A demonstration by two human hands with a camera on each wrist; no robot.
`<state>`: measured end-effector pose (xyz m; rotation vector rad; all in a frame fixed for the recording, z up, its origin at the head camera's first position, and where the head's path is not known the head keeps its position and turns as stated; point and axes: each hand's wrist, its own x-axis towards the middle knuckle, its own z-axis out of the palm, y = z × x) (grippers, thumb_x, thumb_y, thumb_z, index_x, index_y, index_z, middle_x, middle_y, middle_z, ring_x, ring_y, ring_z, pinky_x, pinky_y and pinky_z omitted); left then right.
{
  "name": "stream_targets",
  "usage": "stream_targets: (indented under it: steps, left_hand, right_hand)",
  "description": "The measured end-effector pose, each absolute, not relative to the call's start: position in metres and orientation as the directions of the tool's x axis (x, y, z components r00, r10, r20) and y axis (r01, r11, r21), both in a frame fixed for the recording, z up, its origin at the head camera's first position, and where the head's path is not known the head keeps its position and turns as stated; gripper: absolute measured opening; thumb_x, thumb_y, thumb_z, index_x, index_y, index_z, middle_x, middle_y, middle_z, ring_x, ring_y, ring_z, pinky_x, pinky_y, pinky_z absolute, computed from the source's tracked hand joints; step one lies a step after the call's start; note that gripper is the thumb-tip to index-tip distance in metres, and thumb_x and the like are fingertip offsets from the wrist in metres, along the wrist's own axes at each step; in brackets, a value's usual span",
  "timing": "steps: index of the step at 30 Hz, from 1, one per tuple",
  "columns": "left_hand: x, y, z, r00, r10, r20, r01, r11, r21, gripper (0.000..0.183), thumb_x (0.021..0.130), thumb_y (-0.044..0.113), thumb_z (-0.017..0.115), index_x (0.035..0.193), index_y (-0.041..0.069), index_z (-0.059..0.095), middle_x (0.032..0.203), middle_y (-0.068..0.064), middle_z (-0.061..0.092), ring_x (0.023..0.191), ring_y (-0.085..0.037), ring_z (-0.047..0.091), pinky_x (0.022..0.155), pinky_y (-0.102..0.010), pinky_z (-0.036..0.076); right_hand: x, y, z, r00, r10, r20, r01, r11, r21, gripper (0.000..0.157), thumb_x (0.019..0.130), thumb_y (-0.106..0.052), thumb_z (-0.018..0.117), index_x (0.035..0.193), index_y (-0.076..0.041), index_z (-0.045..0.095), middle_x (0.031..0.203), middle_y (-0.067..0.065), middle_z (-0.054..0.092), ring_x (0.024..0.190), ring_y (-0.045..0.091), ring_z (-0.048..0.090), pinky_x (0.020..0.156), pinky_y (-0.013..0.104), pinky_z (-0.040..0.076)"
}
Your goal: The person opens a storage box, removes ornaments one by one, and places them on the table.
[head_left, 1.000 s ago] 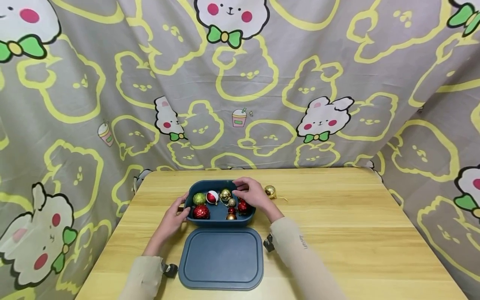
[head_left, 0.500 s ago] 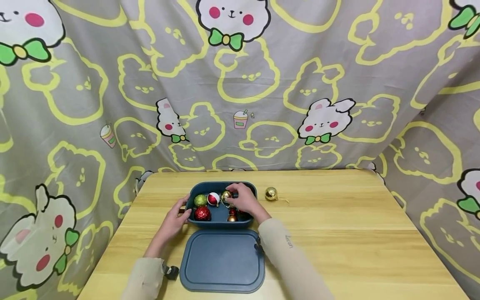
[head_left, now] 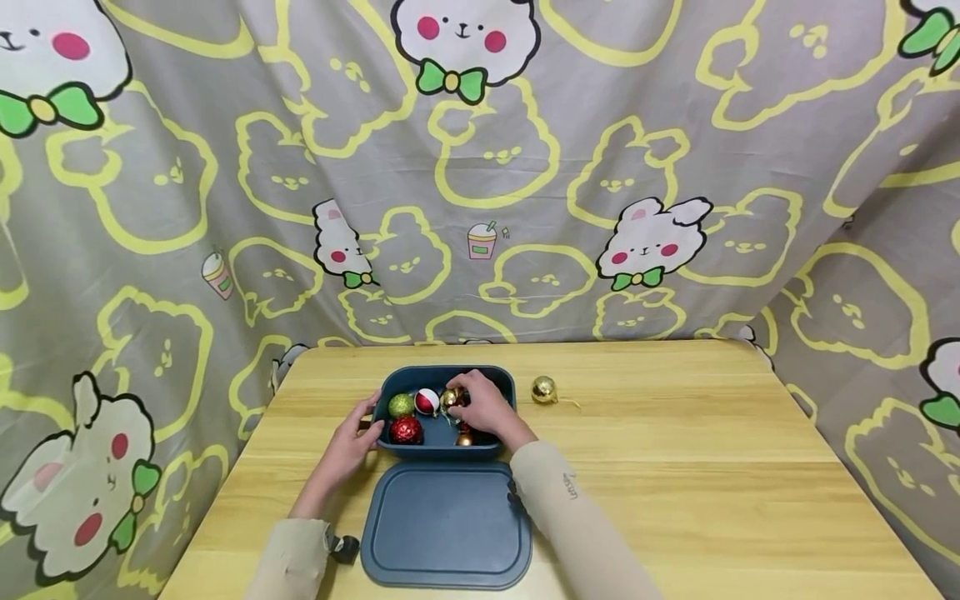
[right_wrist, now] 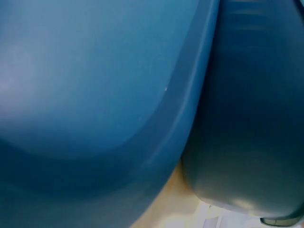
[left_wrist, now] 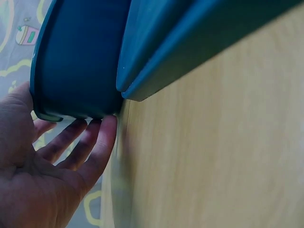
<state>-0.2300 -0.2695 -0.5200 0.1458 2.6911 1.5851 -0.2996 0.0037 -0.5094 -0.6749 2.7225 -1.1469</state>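
Observation:
In the head view, a dark blue rectangular box point(head_left: 420, 452) holds several Christmas baubles: a green glitter one point(head_left: 401, 406), a red-and-white one point(head_left: 427, 402), a textured red one point(head_left: 406, 431) and a small copper one point(head_left: 464, 438). My left hand point(head_left: 351, 435) grips the box's left end; in the left wrist view its fingertips point(left_wrist: 108, 124) press the outer wall. Inside the box, my right hand point(head_left: 483, 406) pinches a shiny gold bauble point(head_left: 452, 397) between thumb and fingers, hiding baubles beneath it. The right wrist view shows only the lid and box side, not the hand.
The box's blue lid point(head_left: 446, 525) lies flat on the wooden table point(head_left: 675, 467), just in front of the box. Another gold bauble point(head_left: 543, 390) with a string sits right of the box. A patterned curtain point(head_left: 525, 167) hangs behind the table.
My right hand has moved left and down from the box's right side onto the gold bauble, its fingers closing round it. The left hand keeps its place at the box's end.

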Motion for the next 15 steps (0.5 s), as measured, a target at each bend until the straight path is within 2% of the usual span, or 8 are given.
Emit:
stream_targets:
  steps: [5, 9, 12, 15]
  left_hand:
    - [-0.219, -0.261, -0.499, -0.994, 0.108, 0.030, 0.077, 0.468, 0.880, 0.057, 0.106, 0.001, 0.053, 0.160, -0.001, 0.034, 0.145, -0.037, 0.045, 0.114, -0.043, 0.059, 0.080, -0.033, 0.062]
    - [-0.217, -0.258, -0.492, -0.993, 0.111, 0.047, 0.093, 0.465, 0.881, 0.056, 0.106, 0.001, 0.053, 0.159, -0.001, 0.036, 0.144, -0.036, 0.047, 0.113, -0.042, 0.059, 0.079, -0.034, 0.062]
    - [-0.217, -0.259, -0.493, -0.993, 0.108, 0.051, 0.096, 0.462, 0.882, 0.055, 0.106, 0.002, 0.054, 0.158, 0.000, 0.037, 0.143, -0.035, 0.048, 0.113, -0.042, 0.059, 0.079, -0.034, 0.062]
    - [-0.218, -0.260, -0.495, -0.993, 0.110, 0.042, 0.088, 0.460, 0.883, 0.055, 0.106, 0.002, 0.054, 0.159, 0.000, 0.036, 0.143, -0.036, 0.047, 0.113, -0.042, 0.059, 0.080, -0.035, 0.063]
  right_hand:
    - [-0.299, 0.004, -0.510, -0.886, -0.459, 0.073, -0.378, 0.621, -0.687, 0.033, 0.094, -0.019, 0.078, 0.125, -0.012, 0.067, 0.122, 0.011, 0.060, 0.109, 0.028, 0.061, 0.098, 0.047, 0.053]
    - [-0.299, 0.003, -0.511, -0.877, -0.474, 0.075, -0.399, 0.633, -0.663, 0.031, 0.094, -0.020, 0.078, 0.123, -0.013, 0.068, 0.118, 0.009, 0.062, 0.111, 0.026, 0.061, 0.105, 0.049, 0.046]
    - [-0.299, 0.002, -0.512, -0.871, -0.488, 0.055, -0.395, 0.630, -0.668, 0.031, 0.095, -0.022, 0.077, 0.123, -0.014, 0.068, 0.118, 0.008, 0.063, 0.111, 0.025, 0.062, 0.105, 0.048, 0.046]
    - [-0.299, 0.001, -0.513, -0.862, -0.505, 0.036, -0.392, 0.621, -0.678, 0.033, 0.095, -0.023, 0.077, 0.125, -0.013, 0.067, 0.119, 0.009, 0.063, 0.111, 0.025, 0.063, 0.099, 0.044, 0.052]
